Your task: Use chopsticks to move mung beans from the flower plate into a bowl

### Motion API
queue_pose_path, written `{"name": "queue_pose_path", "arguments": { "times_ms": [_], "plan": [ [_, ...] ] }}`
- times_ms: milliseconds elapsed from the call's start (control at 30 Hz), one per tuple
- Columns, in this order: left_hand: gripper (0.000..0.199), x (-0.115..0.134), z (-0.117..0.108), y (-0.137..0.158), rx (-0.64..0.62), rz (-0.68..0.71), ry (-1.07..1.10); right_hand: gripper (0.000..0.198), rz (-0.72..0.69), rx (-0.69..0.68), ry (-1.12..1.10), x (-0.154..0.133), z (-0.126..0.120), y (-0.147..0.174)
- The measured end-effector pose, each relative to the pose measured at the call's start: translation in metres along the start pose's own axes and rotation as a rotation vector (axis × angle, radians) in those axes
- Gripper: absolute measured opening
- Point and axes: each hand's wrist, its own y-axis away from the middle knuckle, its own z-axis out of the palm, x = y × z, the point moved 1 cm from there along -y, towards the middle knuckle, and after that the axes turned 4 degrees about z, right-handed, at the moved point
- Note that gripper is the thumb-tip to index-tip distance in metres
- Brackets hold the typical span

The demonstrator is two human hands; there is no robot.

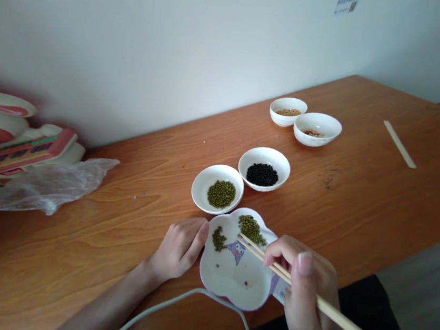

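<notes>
My right hand (305, 286) is closed round a pair of wooden chopsticks (330, 310). Their tips reach over a flower-shaped plate (237, 294) with a purple rim and a cartoon print, close to a pile of green mung beans (250, 228). A smaller clump of mung beans (218, 239) lies at the plate's left. Two small dark specks sit lower down on the plate. My left hand (182, 248) rests on the table, fingers curled, at the plate's left rim; whether it grips the rim is hidden. Just behind the plate stands a white bowl (199, 194) holding mung beans.
Further back are a white bowl of black beans (262, 174), a bowl of yellowish grains (288, 112) and a bowl with reddish bits (313, 133). A chopstick wrapper (400, 144) lies right. Left are a plastic bag (54, 183) and toy keyboard (19, 150). A cable (173, 300) crosses in front.
</notes>
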Motion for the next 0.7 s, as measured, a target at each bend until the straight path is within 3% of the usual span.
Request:
{"name": "queue_pose_path", "arguments": {
  "times_ms": [333,533,633,700],
  "plan": [
    [0.04,0.004,-0.002,-0.002,-0.003,-0.005,0.012,0.061,0.011,0.037,-0.012,-0.004,0.0,-0.001],
    [0.039,0.005,-0.002,-0.003,-0.003,-0.012,0.026,0.072,0.045,0.1,-0.087,-0.016,-0.006,-0.002],
    [0.039,0.005,-0.002,-0.003,0.006,0.0,0.028,0.081,0.02,0.198,-0.094,-0.033,-0.009,-0.008],
    [0.038,0.005,-0.001,-0.003,0.008,0.008,0.027,0.085,-0.008,0.384,-0.157,-0.043,-0.008,-0.014]
  ]
}}
